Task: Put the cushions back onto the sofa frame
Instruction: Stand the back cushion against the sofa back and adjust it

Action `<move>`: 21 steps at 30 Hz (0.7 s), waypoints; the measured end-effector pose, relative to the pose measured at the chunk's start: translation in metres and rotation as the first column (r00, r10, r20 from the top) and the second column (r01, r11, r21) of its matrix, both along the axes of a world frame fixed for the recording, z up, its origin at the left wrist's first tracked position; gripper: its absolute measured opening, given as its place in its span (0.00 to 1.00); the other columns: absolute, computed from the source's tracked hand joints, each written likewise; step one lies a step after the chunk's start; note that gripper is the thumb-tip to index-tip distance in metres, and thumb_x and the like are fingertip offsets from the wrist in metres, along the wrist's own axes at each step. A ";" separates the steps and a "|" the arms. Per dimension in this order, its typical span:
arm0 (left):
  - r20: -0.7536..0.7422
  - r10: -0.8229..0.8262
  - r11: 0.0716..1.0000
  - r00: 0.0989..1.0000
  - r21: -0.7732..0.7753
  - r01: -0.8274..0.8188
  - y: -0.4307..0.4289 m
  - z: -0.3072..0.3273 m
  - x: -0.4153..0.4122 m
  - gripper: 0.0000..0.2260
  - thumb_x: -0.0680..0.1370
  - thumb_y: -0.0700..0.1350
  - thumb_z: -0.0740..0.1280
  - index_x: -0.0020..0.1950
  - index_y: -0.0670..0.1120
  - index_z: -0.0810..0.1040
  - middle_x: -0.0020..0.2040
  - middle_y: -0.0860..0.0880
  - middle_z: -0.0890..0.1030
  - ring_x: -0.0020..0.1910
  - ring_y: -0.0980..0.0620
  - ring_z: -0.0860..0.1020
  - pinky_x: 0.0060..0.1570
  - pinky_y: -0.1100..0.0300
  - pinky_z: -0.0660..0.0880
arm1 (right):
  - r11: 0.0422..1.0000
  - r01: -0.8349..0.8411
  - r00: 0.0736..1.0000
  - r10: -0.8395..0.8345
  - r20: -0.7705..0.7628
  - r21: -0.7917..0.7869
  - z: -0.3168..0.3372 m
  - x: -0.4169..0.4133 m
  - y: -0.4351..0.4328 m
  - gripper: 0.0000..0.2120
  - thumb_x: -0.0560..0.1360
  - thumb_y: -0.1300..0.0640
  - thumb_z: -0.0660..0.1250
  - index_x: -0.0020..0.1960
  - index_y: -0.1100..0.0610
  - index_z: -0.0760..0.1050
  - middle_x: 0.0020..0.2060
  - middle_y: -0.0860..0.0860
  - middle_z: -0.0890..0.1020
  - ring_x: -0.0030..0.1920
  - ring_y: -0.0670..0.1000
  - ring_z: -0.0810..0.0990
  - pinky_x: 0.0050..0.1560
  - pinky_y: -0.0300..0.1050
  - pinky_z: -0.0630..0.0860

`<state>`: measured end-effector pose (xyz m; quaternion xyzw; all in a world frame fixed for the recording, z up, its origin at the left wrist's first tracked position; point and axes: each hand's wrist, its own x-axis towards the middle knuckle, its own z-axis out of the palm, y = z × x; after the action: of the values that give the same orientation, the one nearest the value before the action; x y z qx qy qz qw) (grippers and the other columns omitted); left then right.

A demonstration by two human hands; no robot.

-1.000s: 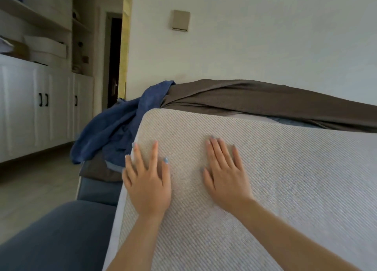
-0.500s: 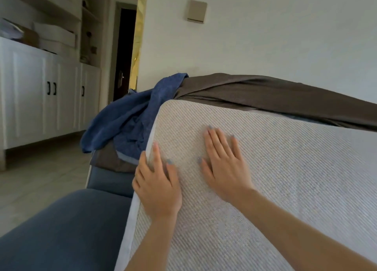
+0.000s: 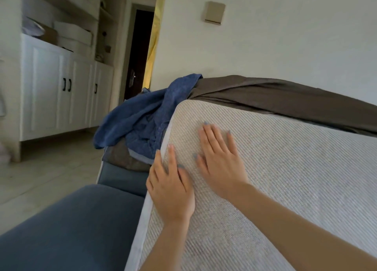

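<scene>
A large beige woven cushion [image 3: 285, 178] leans tilted across the right of the view, its pale edge running down the left side. My left hand [image 3: 171, 187] lies flat with straight fingers at that left edge. My right hand [image 3: 220, 158] presses flat on the cushion face just beside it. A blue sofa seat [image 3: 67, 230] lies below at the lower left. Behind the cushion's top edge runs the sofa back, draped in a brown cloth [image 3: 285, 95].
A blue cloth [image 3: 142, 119] is bunched over the sofa arm left of the cushion. White cabinets [image 3: 57, 87] with shelves line the left wall. A dark doorway [image 3: 140, 52] opens beyond. Grey floor [image 3: 40, 168] lies between cabinets and sofa.
My left hand has slid from the cushion face over to its left edge, closer to my right hand. The view has shifted left and slightly down.
</scene>
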<state>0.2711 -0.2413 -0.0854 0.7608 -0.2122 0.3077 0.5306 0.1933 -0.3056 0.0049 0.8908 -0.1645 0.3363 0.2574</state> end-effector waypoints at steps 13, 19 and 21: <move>-0.124 -0.039 0.998 0.992 -0.049 0.033 0.016 -0.016 -0.002 0.23 0.83 0.52 0.50 0.77 0.48 0.65 0.64 0.45 0.78 0.55 0.44 0.78 0.50 0.49 0.74 | 0.993 -0.033 0.992 0.019 -0.123 -0.114 0.003 0.022 0.003 0.31 0.82 0.44 0.43 0.80 0.59 0.46 0.80 0.53 0.49 0.79 0.52 0.45 0.77 0.58 0.47; -0.116 -0.040 0.997 0.992 -0.064 0.033 0.015 -0.022 -0.001 0.22 0.82 0.48 0.51 0.77 0.47 0.64 0.66 0.46 0.76 0.59 0.46 0.77 0.54 0.49 0.73 | 0.981 -0.096 0.978 0.062 -0.199 -0.166 0.005 0.036 0.017 0.30 0.83 0.45 0.41 0.80 0.57 0.43 0.80 0.52 0.46 0.79 0.53 0.42 0.77 0.58 0.40; -0.104 -0.055 0.997 0.993 -0.056 0.049 0.017 -0.026 -0.001 0.23 0.82 0.48 0.51 0.77 0.47 0.64 0.67 0.46 0.75 0.61 0.46 0.76 0.56 0.49 0.73 | 0.984 -0.077 0.973 0.039 -0.226 -0.162 0.005 0.043 0.020 0.30 0.82 0.45 0.41 0.80 0.57 0.47 0.80 0.52 0.50 0.79 0.53 0.45 0.77 0.59 0.43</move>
<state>0.2702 -0.2245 -0.1112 0.7559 -0.1954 0.2585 0.5689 0.2365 -0.2851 0.0099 0.9020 -0.0791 0.2551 0.3392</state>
